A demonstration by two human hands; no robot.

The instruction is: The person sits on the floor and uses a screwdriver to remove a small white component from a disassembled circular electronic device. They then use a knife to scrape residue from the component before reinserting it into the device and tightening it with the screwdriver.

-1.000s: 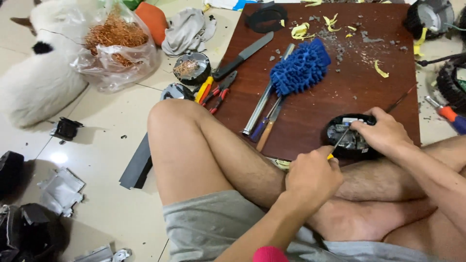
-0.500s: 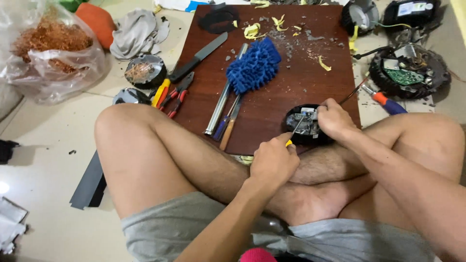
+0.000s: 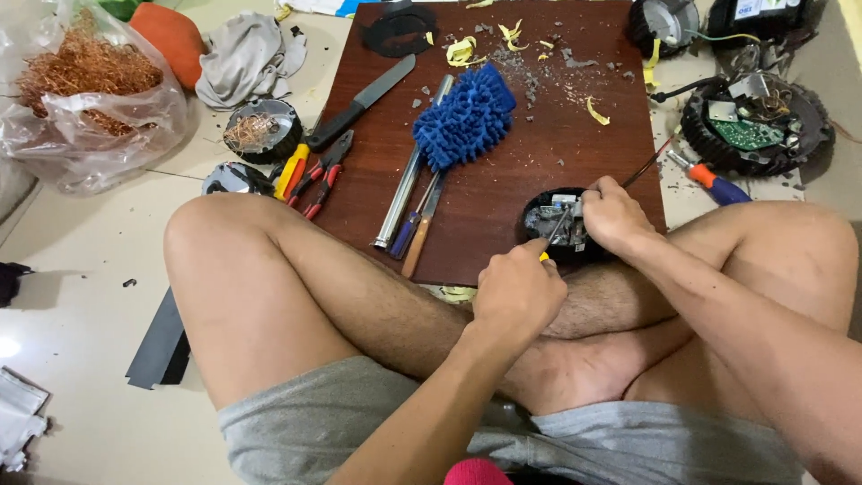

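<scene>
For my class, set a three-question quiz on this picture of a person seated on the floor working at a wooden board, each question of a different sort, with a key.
1. True or false: the left hand holds a thin screwdriver with a yellow handle whose tip is in the small round black casing.
2. What does the right hand grip? A) the black-handled knife B) the round black casing C) the fluffy blue duster head
3. Fill in: the clear plastic bag on the floor holds tangled ______ wire.

Key: 1 true; 2 B; 3 copper
</scene>
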